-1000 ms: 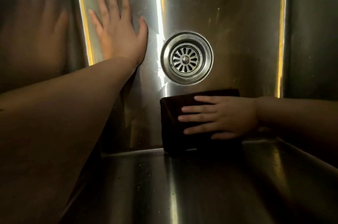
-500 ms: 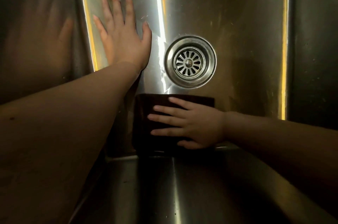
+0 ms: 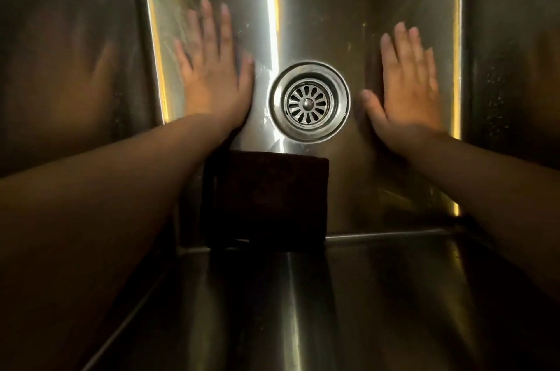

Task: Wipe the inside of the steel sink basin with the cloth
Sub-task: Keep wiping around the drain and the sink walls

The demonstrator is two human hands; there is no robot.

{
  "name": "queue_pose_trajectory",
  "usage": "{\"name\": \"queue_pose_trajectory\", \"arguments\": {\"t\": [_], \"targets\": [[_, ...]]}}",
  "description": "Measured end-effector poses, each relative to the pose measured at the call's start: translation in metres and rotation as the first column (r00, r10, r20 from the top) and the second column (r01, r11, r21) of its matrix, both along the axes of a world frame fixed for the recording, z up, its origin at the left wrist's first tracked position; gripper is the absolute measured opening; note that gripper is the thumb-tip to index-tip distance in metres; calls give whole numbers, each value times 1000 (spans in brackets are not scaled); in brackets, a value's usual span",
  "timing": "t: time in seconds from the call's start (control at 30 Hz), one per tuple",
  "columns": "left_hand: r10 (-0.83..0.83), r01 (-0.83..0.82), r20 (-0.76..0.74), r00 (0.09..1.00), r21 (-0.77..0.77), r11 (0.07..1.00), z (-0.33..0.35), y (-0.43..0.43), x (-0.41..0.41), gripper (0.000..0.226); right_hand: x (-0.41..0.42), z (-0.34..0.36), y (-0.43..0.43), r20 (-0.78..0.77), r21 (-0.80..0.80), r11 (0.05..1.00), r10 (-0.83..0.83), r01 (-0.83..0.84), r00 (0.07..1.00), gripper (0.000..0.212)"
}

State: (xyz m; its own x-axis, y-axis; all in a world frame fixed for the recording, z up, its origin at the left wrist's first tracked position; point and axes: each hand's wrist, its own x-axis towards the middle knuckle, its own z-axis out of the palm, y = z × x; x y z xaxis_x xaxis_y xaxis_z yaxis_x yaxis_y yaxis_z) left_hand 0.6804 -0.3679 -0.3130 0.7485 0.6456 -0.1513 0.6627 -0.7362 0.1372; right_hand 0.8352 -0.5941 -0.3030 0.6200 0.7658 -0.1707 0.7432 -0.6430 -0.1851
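Two flat, empty hands, left hand [image 3: 213, 82] and right hand [image 3: 409, 91], beside the drain [image 3: 309, 102]; cloth [image 3: 266, 198] alone against near basin wall [image 3: 378, 285]

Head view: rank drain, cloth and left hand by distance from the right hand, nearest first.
1. drain: just beside the thumb of the right hand, between the two hands.
2. cloth: lying free below the drain, toward the camera.
3. left hand: flat on the far side of the drain.

A kitchen, by the look of it: a deep steel sink [image 3: 378, 22] with square walls and a round strainer drain [image 3: 308, 103].
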Motion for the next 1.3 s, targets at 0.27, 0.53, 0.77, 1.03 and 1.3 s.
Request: {"name": "queue_pose_trajectory", "arguments": {"t": [0.27,0.53,0.77,1.03,1.3], "targets": [[-920,922,80,384,-76,378,7,-101,-81,65,-10,-24,-11,102,-33,997,-62,65,993,71],[-915,913,29,403,-78,400,-5,-81,-127,59,-11,-25,-10,120,2,998,-64,64,991,71],[-754,754,8,657,-18,656,-5,-45,-92,68,-11,-24,-10,128,5,997,-76,76,989,71],[-671,672,-43,740,13,740,-1,26,-24,66,-8,-29,-12,126,20,997,-78,76,989,71],[-313,315,-122,942,-4,949,2,18,-19,66,-7,-30,-12,128,23,997,-74,72,989,70]]}}
